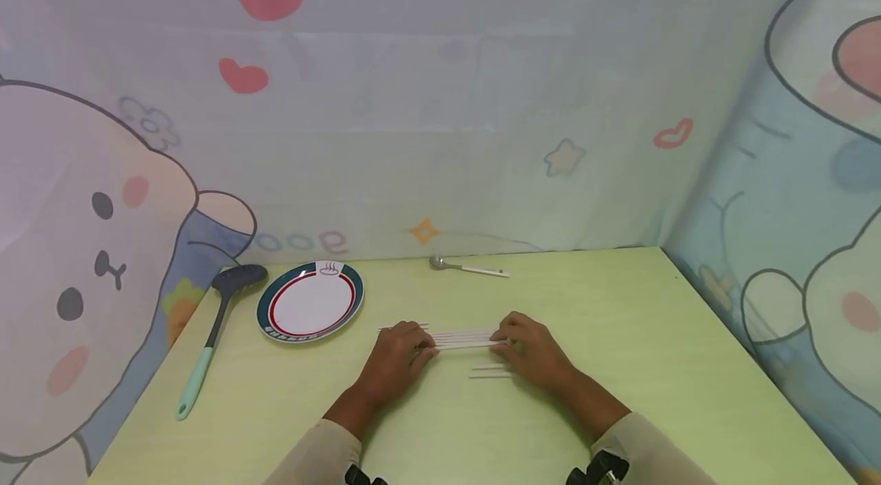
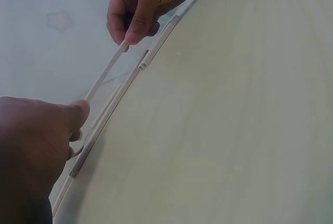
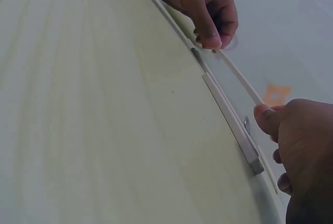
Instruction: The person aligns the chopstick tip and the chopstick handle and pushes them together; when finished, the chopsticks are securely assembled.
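Observation:
Between my two hands stretches a thin white stick point(image 2: 105, 74), one end pinched by each hand close over the table. My left hand point(image 1: 395, 356) grips its left end between thumb and fingers. At the other end, the thumb and fingers of my right hand point(image 1: 535, 352) pinch it. In the head view, several similar sticks point(image 1: 461, 334) lie side by side just beyond the held one, spanning the gap between the hands. Two more sticks point(image 1: 490, 375) lie on the near side, partly covered by my right hand. Another stick end shows behind my left hand.
A white plate point(image 1: 313, 305) with a dark green rim stands at the back left. Left of it lies a kitchen utensil point(image 1: 208, 355) with a dark head and mint handle. A small spoon point(image 1: 475, 269) rests near the table's back edge, before the printed backdrop point(image 1: 413, 87).

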Motion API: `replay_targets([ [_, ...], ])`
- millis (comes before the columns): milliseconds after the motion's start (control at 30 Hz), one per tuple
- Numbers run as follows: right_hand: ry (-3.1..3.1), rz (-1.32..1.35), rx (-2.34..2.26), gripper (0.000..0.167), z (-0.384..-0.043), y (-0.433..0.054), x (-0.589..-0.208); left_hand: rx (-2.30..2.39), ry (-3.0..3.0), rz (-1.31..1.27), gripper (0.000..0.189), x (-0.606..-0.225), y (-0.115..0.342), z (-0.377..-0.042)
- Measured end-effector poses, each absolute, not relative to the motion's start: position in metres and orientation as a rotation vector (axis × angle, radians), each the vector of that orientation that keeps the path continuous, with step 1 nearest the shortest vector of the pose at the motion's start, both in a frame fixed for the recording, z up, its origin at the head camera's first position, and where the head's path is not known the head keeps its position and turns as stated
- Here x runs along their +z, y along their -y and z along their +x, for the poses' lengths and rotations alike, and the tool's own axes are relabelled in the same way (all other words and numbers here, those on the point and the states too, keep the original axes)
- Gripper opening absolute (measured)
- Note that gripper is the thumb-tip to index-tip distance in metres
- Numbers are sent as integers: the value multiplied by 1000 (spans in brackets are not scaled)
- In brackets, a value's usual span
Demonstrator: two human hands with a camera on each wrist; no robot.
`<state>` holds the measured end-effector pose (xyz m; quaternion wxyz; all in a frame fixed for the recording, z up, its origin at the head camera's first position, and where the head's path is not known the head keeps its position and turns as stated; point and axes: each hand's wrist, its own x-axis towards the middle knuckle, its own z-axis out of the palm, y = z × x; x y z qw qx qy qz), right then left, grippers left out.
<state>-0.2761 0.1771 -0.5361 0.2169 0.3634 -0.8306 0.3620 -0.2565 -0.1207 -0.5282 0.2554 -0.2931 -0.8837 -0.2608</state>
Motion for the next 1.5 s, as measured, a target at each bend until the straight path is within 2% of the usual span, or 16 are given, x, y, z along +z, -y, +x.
replay_targets([
  [300, 2417, 939, 975, 7, -280, -187, -539, -667, 2451, -785, 14, -529, 121, -268],
  [1033, 2365, 862, 950, 23, -280, -184, -544, -609, 2478, -692, 16, -527, 119, -265],
  [1500, 2521, 714, 1005, 20, -277, -182, -539, -716, 2527, -633, 15, -524, 119, -265],
])
